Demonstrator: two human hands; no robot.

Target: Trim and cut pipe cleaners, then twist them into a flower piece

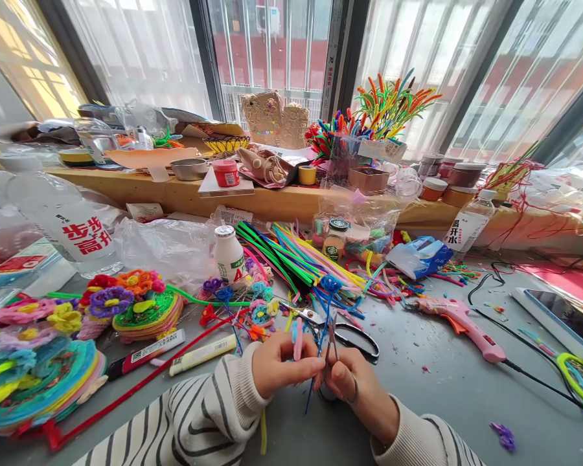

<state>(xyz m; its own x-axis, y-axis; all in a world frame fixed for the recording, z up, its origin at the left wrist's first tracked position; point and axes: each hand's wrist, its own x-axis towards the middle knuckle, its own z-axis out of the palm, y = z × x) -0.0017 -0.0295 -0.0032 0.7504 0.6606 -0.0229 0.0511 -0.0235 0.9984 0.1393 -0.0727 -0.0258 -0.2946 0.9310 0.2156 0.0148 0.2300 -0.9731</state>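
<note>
My left hand [280,369] is closed in a pinch on a small pink pipe-cleaner piece [297,340] held upright. My right hand [350,383] is closed round small scissors [331,346], whose blades point up beside the pink piece. A blue pipe-cleaner flower [330,283] on a thin blue stem rises between the two hands. Both hands hover low over the grey table [432,388], near its front edge. Striped sleeves cover both forearms.
Large black-handled scissors [354,340] lie just behind the hands. A pink glue gun [459,320] lies to the right, with a tablet [558,320] beyond it. Pipe-cleaner flower mats [146,304] fill the left, a small white bottle [228,255] and loose pipe cleaners [291,259] the middle.
</note>
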